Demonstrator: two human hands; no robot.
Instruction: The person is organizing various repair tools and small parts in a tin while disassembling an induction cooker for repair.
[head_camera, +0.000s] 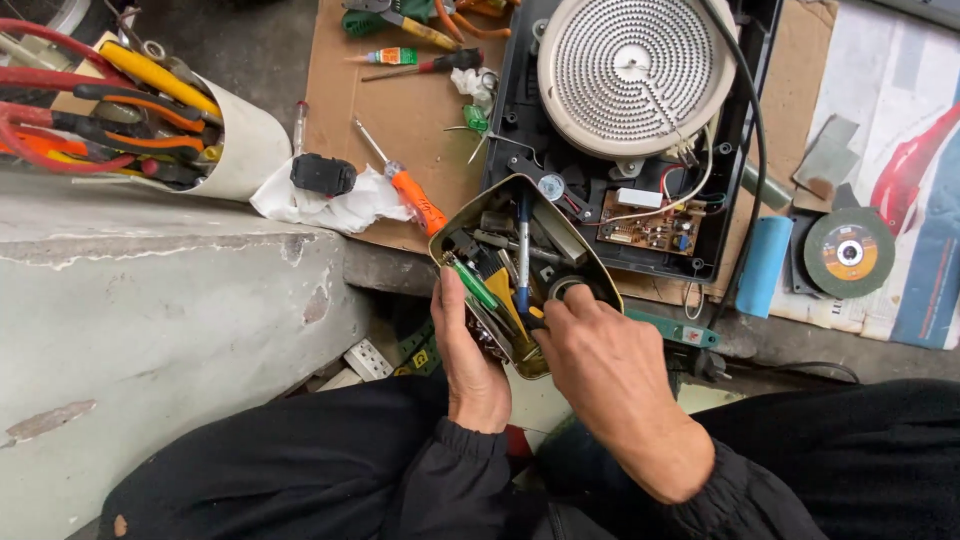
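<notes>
opened electric hotplate (640, 75) on cardboard, circuit board bare | metal tin (520, 270) of small tools held just below it | left hand (470, 350) wrapped round tin's near side, steady it level | right hand (600, 355) fingers curled inside, sift gently (grip contents hidden) | blue-handled screwdriver (523, 230) upright inside

two hands (540, 350), one tin (455, 225), one heating coil (635, 70), one circuit board (650, 225)

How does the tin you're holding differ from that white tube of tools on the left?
The tin is dull metal and open-topped, gripped by the left hand while the right hand digs in it. The white tube lies on its side, untouched. The tin holds small bits; the tube holds long-handled tools. Both store tools.
</notes>
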